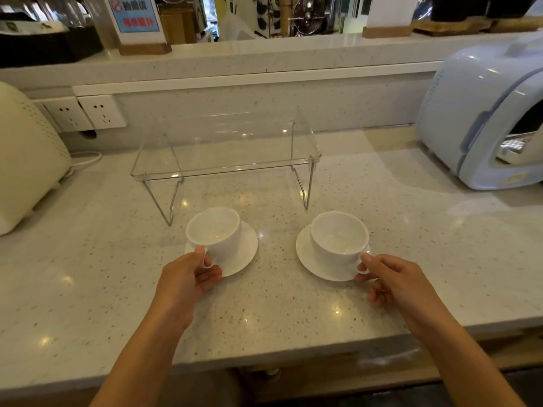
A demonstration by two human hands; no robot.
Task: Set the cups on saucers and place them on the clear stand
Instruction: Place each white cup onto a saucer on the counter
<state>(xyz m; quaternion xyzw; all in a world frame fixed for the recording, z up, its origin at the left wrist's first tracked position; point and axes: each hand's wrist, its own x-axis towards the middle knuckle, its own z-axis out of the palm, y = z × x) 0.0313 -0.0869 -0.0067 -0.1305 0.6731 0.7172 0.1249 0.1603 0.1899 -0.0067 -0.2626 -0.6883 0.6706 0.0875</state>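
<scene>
1. Holding both handles: my left hand [191,274] pinches the handle of the left white ceramic cup [214,230], and my right hand [390,277] pinches the handle of the right white ceramic cup [339,236]. Each hand is closed on its own cup; the two hands are well apart.
2. Location: the left cup is over the left round white saucer [244,254] and tilted toward me, seemingly not fully seated. The right cup sits upright on the right round white saucer [305,254]. Both sets rest on the speckled pale stone counter [293,312], just in front of the stand.
3. Step in hand, by my judgement: seating the cups on their saucers, nearly done. Nothing is yet on the clear acrylic stand with wire legs [229,165].
4. Next move calls for levelling the left cup, then shifting my grip to the saucers, since lifting by the handle would leave them behind. Each set must rise above the shelf's raised front lip.
5. Edges and room: the shelf top is bare and looks wide enough for both sets side by side. The cream perforated appliance [26,160] at left and pale blue appliance [482,113] at right stand well apart from the stand. The counter's near edge lies beneath my forearms.
</scene>
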